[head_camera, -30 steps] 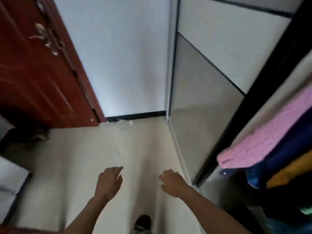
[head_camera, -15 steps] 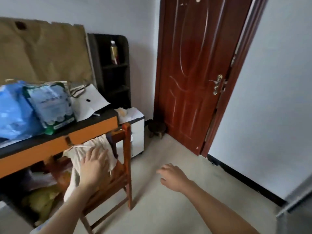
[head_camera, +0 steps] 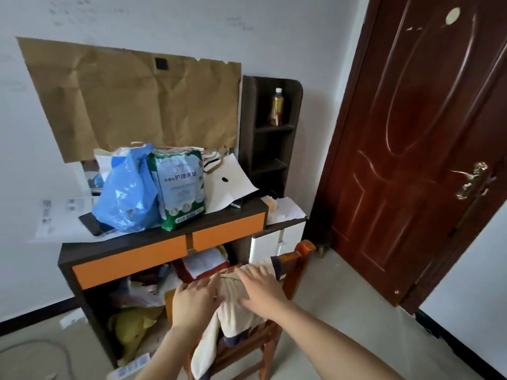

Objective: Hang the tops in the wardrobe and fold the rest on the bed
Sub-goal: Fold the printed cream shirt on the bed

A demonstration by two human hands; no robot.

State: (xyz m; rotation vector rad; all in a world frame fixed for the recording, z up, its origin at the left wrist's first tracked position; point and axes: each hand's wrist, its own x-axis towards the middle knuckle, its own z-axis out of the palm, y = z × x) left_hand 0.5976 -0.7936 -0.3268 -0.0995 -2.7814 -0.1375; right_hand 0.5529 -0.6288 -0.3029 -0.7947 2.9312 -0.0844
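A cream garment (head_camera: pixel 233 311) with dark trim hangs over the back of a wooden chair (head_camera: pixel 295 259) in front of the desk. My left hand (head_camera: pixel 193 300) lies on its left part with the fingers stretched out. My right hand (head_camera: pixel 262 286) rests flat on top of it with the fingers spread. Neither hand visibly grips the cloth. The lower part of the garment hangs down over the seat. Wardrobe and bed are out of view.
A dark desk with orange drawers (head_camera: pixel 164 248) holds a blue plastic bag (head_camera: pixel 126 193), a green packet (head_camera: pixel 181 187) and papers. Clutter fills the space under it. A dark shelf (head_camera: pixel 271 133) stands behind, a red-brown door (head_camera: pixel 411 146) on the right. Bare floor lies right of the chair.
The view turned from the wardrobe and floor to the desk and chair. My left hand reached the garment first; my right hand has now come down on it too.
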